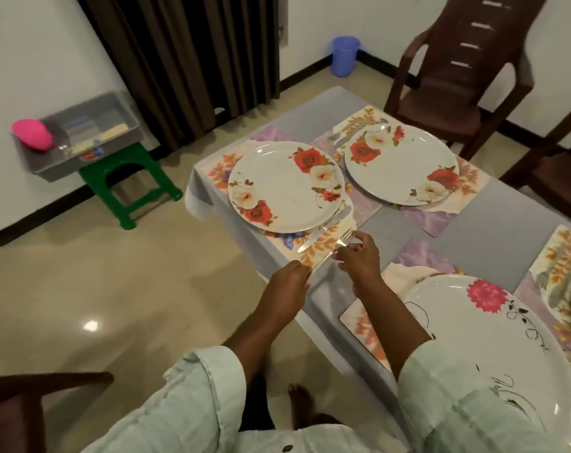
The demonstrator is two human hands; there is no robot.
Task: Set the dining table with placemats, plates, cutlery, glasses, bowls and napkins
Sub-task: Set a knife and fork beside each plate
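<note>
A silver fork [341, 244] lies slanted over the floral placemat [313, 248] at the table's near-left corner. My left hand [289, 282] pinches its handle end; my right hand [359, 256] pinches it near the tines. A table knife [325, 228] rests beside the rose-patterned plate [284, 188] on that mat. A second rose plate [401, 163] sits on the far mat with cutlery [339, 138] at its left. A pink-flower plate [493, 338] occupies the near mat.
A grey tablecloth [506, 217] covers the table. Brown chairs [454, 76] stand at the far side. A grey tray [81, 132] with a pink item [32, 135] sits on a green stool [127, 181] at left. A blue bin [344, 55] stands by the wall.
</note>
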